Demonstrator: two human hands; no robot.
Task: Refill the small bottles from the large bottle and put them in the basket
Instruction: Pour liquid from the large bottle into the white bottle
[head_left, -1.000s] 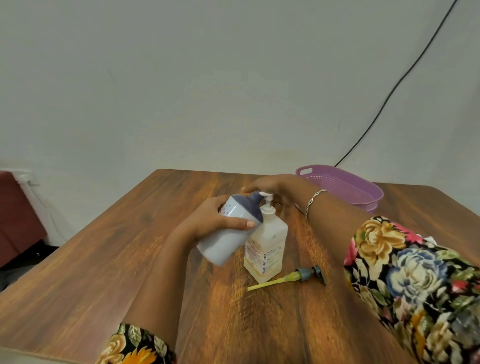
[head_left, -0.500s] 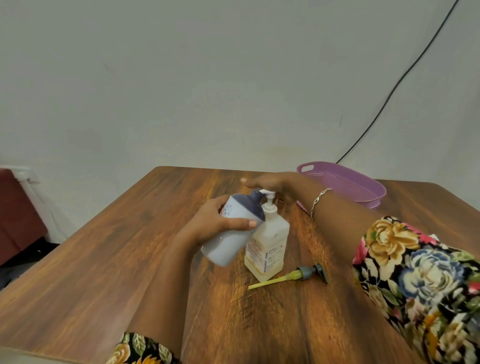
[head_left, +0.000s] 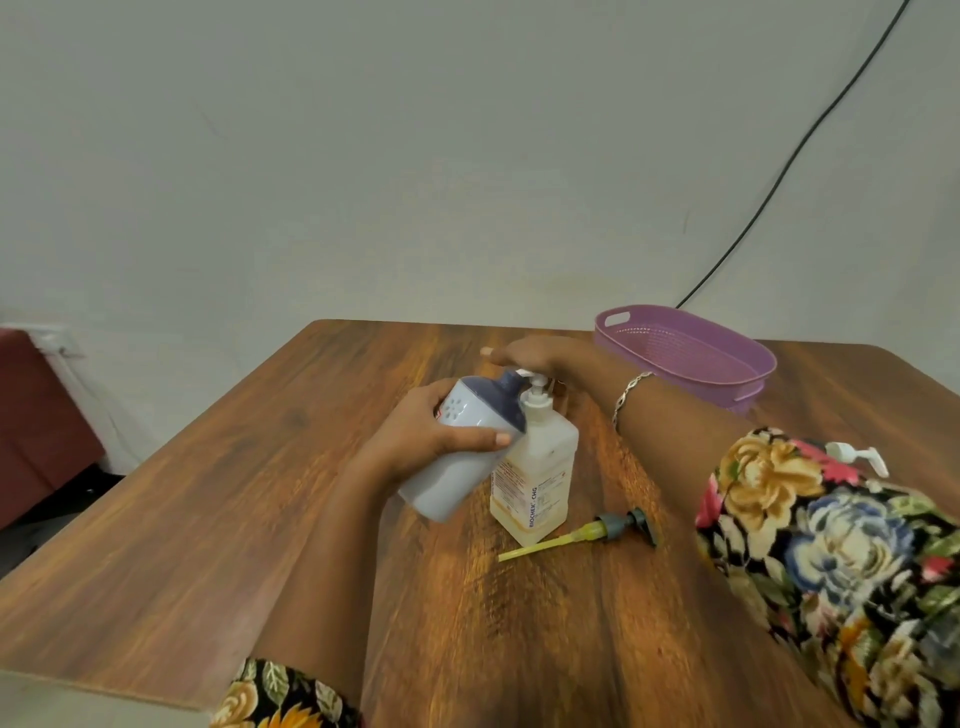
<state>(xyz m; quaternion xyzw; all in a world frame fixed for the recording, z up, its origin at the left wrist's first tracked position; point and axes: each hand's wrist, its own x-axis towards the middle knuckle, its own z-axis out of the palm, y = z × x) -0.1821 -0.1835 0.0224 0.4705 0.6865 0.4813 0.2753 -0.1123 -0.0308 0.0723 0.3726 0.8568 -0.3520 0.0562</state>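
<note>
Small bottle (head_left: 457, 462) is gripped, tilted, by the left hand (head_left: 415, 436); large bottle's pump (head_left: 535, 384) is pressed by the flat right hand (head_left: 540, 353).

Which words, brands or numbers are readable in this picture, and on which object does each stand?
"BIOCHEK CHG": printed sideways on the label of the pump bottle.
Other print on that label: too small to read.
On the white bottle with dark blue top, held by the left hand: no readable text.
</note>
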